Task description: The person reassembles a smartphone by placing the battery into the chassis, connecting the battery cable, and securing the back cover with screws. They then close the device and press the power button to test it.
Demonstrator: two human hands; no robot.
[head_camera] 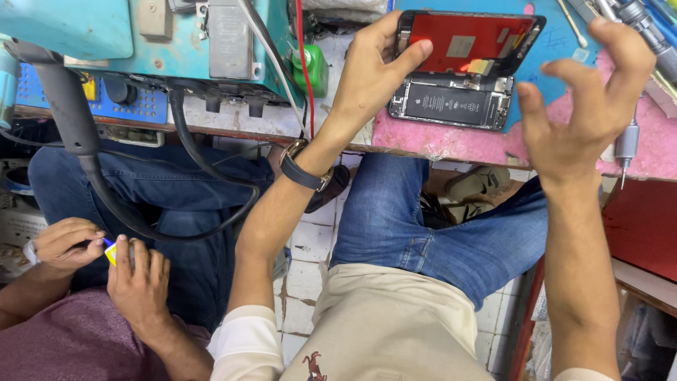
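head-worn view, looking down, close workbench (423, 141)

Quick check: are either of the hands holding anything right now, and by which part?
The left hand holds the opened phone's lifted screen panel by its left edge, thumb on the inner face. The right hand is open above the bench, holding nothing.

- Looking like a small phone-repair workshop: an opened black smartphone (451, 104) with its battery and circuitry showing is lying on a worn pink bench mat (437, 137), red-backed screen panel (469, 39) hinging upward.
- A silver precision screwdriver (625, 144) is resting at the bench edge.
- A teal metal equipment housing (162, 35) with black cables (183, 134) and a red wire (305, 70) is crowding the bench.
- A second person's hands (134, 279) are working alongside, over chipped white floor tiles (307, 247).
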